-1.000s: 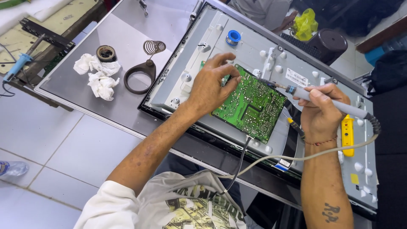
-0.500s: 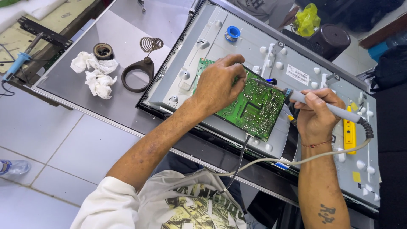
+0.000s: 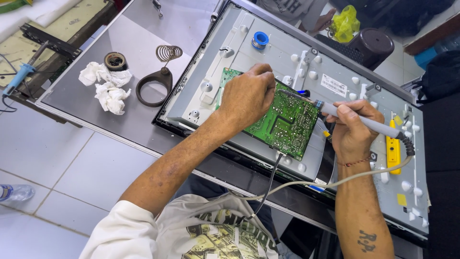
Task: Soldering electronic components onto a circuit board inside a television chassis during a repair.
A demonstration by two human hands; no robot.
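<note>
A green circuit board (image 3: 285,125) lies solder side up on the grey metal back of a flat screen panel (image 3: 335,72). My left hand (image 3: 247,96) rests on the board's upper left part, fingers curled; whether it pinches something there is hidden. My right hand (image 3: 352,132) grips a grey soldering iron (image 3: 364,122), its tip touching the board's upper right edge. The iron's pale cord (image 3: 335,182) loops down toward my body.
A soldering iron stand with a spring coil (image 3: 155,79), crumpled white tissue (image 3: 108,88) and a small round tin (image 3: 115,60) lie on the grey tabletop at left. A blue solder spool (image 3: 260,40) and a yellow tool (image 3: 393,148) sit on the panel. A blue-handled tool (image 3: 19,76) lies far left.
My left hand shifted from the board's left edge onto its upper part. The soldering iron tip moved left onto the board's upper right edge. The view has drifted slightly.
</note>
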